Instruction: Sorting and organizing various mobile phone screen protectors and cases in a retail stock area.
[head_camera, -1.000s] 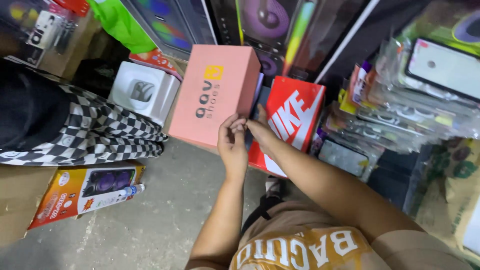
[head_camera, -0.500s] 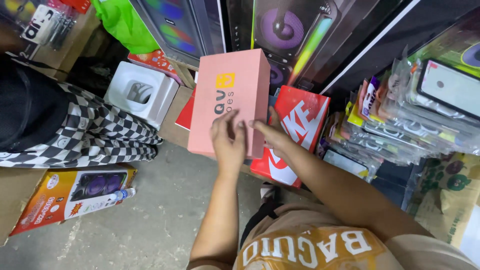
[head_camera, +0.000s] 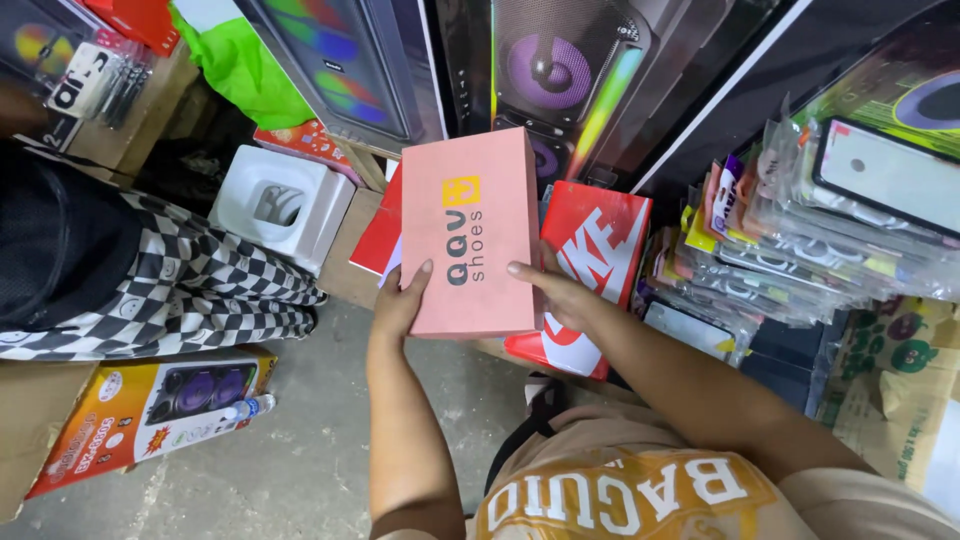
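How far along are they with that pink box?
Done so far: the pink box is lifted clear, closed, above the red box. In hand: the left hand grips its left edge and the right hand its right edge, lid facing up. Left: it is not set down anywhere; the red box and the white box lie untouched.

Tan short-sleeved T-shirt (head_camera: 640, 500) with large white and orange block lettering across the chest, bare forearms, no rings or watch visible
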